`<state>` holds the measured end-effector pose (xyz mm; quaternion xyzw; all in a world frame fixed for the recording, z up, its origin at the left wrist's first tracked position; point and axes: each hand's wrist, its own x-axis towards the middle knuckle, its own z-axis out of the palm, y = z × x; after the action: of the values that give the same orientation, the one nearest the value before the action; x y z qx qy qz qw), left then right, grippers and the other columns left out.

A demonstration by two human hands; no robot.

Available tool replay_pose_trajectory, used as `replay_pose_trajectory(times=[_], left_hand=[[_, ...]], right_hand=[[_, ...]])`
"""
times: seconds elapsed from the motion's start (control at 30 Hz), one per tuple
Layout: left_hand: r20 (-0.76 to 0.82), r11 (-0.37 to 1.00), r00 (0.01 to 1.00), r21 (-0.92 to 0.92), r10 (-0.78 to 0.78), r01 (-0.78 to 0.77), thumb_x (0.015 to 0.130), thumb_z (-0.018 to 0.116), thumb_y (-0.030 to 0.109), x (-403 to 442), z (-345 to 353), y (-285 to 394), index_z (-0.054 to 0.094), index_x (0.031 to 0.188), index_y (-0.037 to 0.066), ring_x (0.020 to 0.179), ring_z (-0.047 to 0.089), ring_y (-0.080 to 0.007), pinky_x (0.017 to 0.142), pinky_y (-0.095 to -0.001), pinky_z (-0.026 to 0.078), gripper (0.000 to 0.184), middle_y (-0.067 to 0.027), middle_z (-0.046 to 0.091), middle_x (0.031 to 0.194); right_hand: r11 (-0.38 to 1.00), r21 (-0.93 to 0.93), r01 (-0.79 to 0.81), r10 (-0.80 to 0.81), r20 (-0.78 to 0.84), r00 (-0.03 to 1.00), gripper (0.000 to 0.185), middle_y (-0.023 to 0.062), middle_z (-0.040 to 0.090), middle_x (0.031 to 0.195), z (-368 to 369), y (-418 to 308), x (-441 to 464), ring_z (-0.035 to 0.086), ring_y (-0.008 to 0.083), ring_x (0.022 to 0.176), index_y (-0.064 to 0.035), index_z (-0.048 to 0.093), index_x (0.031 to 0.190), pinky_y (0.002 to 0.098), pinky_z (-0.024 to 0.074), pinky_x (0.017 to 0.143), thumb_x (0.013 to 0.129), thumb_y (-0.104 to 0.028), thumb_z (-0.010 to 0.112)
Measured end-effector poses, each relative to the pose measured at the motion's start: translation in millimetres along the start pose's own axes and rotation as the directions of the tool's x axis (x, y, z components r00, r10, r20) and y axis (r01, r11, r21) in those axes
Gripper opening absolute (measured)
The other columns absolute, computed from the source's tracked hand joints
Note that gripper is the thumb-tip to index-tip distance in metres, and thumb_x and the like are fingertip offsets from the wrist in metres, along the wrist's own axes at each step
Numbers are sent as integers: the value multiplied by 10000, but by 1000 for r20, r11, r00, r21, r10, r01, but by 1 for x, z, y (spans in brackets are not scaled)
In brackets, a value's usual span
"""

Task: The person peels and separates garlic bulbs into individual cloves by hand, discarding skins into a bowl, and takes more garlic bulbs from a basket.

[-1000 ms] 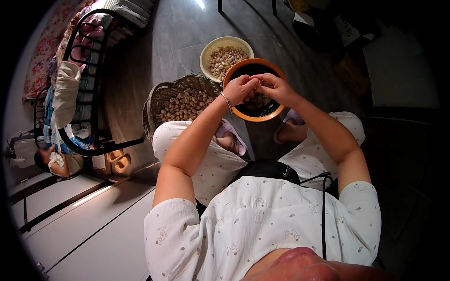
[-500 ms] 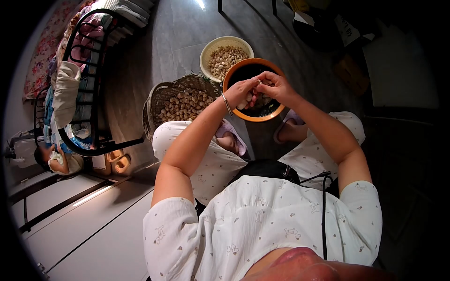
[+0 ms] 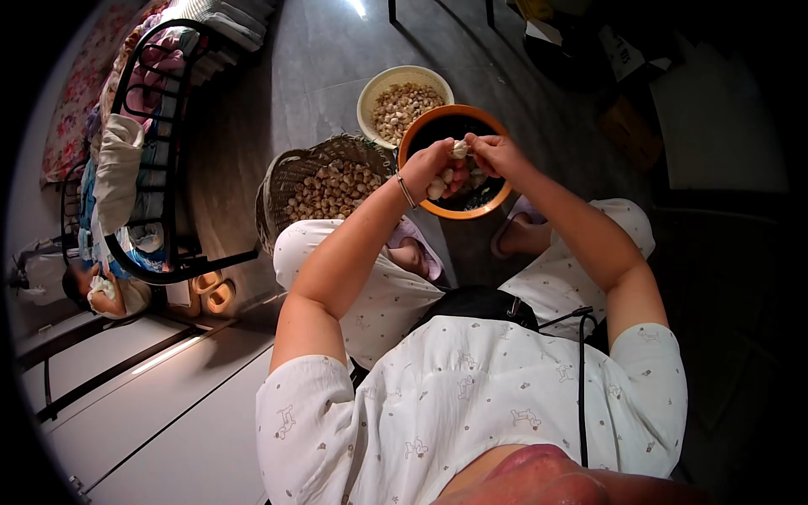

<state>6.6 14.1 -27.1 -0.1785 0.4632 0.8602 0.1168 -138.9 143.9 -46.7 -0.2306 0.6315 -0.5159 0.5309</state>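
Observation:
My left hand (image 3: 431, 168) is closed around garlic above an orange-rimmed basin (image 3: 502, 196). A pale garlic bulb (image 3: 459, 150) sticks up between its thumb and fingers, and more garlic (image 3: 436, 187) shows lower in the palm. My right hand (image 3: 497, 157) is closed in a pinch at the right side of the upper bulb; its fingertips partly hide what they grip. Inside the dark basin lie some pale bits, partly covered by my hands. A cream basin (image 3: 364, 114) just beyond holds many loose garlic cloves (image 3: 406, 108).
On the left, a woven basket (image 3: 271, 195) holds many whole garlic bulbs (image 3: 330, 187), close to my knee. A black metal bed frame (image 3: 172, 168) with cloth stands farther left, near tan slippers (image 3: 220, 295). Another person (image 3: 118, 293) is at the far left.
My hands have drawn slightly apart, and the bulb between them shows more plainly. The right hand's fingers have gone from arched over the garlic to a tighter pinch at its side.

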Motion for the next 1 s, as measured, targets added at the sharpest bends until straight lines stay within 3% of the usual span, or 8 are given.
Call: replay_pose_trajectory(times=[0.1,0.17,0.27,0.37,0.57,0.7,0.87,1.0], left_hand=[[-27,1000,1000,-16,16,-16,929,329,442,0,-1,0,528,890,63,564,514,-131,456,-252,413,430,-39,522,686],[-60,1000,998,14,22,-22,923,339,432,-1,0,3,530,908,63,579,531,-135,463,-254,423,416,-49,541,710],[-147,999,989,29,16,-12,914,362,405,0,-1,0,557,901,86,571,514,-108,463,-239,408,374,-22,547,724],[-227,998,974,62,9,5,909,379,390,-1,3,2,558,881,84,578,531,-116,473,-242,428,356,-27,561,727],[-139,980,990,199,4,24,939,383,444,-1,2,5,532,913,65,553,545,-116,433,-234,437,408,-36,551,703],[-181,965,982,261,61,-11,944,371,506,-2,3,2,554,861,74,547,517,-101,441,-232,419,476,-21,536,675],[-190,984,981,177,31,3,953,381,466,-5,6,3,561,857,69,557,520,-110,447,-235,423,446,-13,514,656],[-152,984,988,176,26,1,954,368,445,-3,3,0,539,850,59,554,540,-119,434,-245,445,434,-14,510,659]], right_hand=[[998,-1,-62,62,38,997,253,-43,531,667,0,2,1,447,23,510,-61,617,1063,184,333,416,938,-259,520],[993,-39,111,-111,12,994,312,-31,563,716,7,-3,-5,455,23,529,-59,591,1151,179,367,454,928,-270,537],[972,-16,233,-232,48,972,313,-46,555,761,6,0,-1,459,7,580,-72,574,1193,152,363,489,935,-245,528],[960,-201,197,-190,56,980,281,6,609,832,16,-22,-13,534,45,653,-42,573,1159,190,439,589,923,-190,539],[904,-216,369,-355,105,929,186,38,611,875,22,-17,-17,589,96,780,-12,555,1047,245,478,714,896,-120,569],[884,-176,433,-408,160,899,187,62,607,916,21,-11,-14,595,120,813,-6,544,1055,265,480,734,901,-112,549],[769,-367,523,-496,173,851,210,104,604,913,19,-7,-9,603,186,795,-24,541,1069,286,479,735,882,-118,545],[782,-392,484,-447,188,874,226,111,610,877,17,-6,-8,599,204,749,-26,550,1059,292,482,699,851,-113,555]])
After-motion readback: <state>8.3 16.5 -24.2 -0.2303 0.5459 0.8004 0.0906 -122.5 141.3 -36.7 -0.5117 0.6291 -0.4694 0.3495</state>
